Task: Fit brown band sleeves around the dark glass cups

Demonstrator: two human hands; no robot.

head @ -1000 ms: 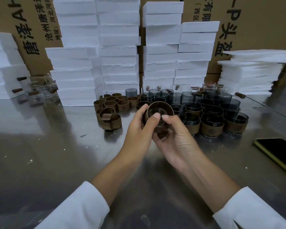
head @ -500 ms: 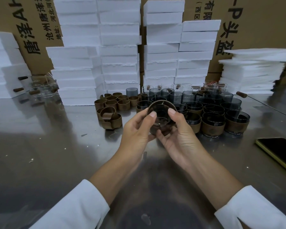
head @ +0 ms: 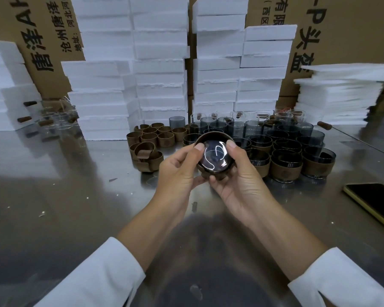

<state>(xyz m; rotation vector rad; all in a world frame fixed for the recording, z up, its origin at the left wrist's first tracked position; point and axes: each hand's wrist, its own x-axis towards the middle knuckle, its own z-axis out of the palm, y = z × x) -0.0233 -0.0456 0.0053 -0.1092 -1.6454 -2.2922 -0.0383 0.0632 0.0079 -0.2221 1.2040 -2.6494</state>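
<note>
Head view, looking down at a steel bench [head: 64, 196]. Both hands hold one dark glass cup [head: 214, 155] in the air above the bench's middle, just in front of the stock at the back edge. The cup is tipped so a round face points at the camera, w/ bright glare on the glass; can't tell if that's mouth or base. A brown band [head: 211, 135] wraps round it. L hand [head: 180, 171] grasps the cup's left side, thumb on the near rim, fingers curled under. R hand [head: 242, 182] grasps the right side the same way. White cuffs [head: 98, 273] show at the bottom corners. Behind the hands, left of centre, loose bands [head: 155, 136] stand in a cluster, some lying tangled. To the right, bare cups [head: 235, 127] crowd the back, and banded cups [head: 286, 167] sit in the rows nearer the person. A phone [head: 375, 200] lies by the right edge, screen dark. Clear glasses [head: 53, 122] sit toward the back left corner. White foam stacks [head: 160, 63] and cardboard boxes [head: 353, 29] w/ Chinese print line the back.
</note>
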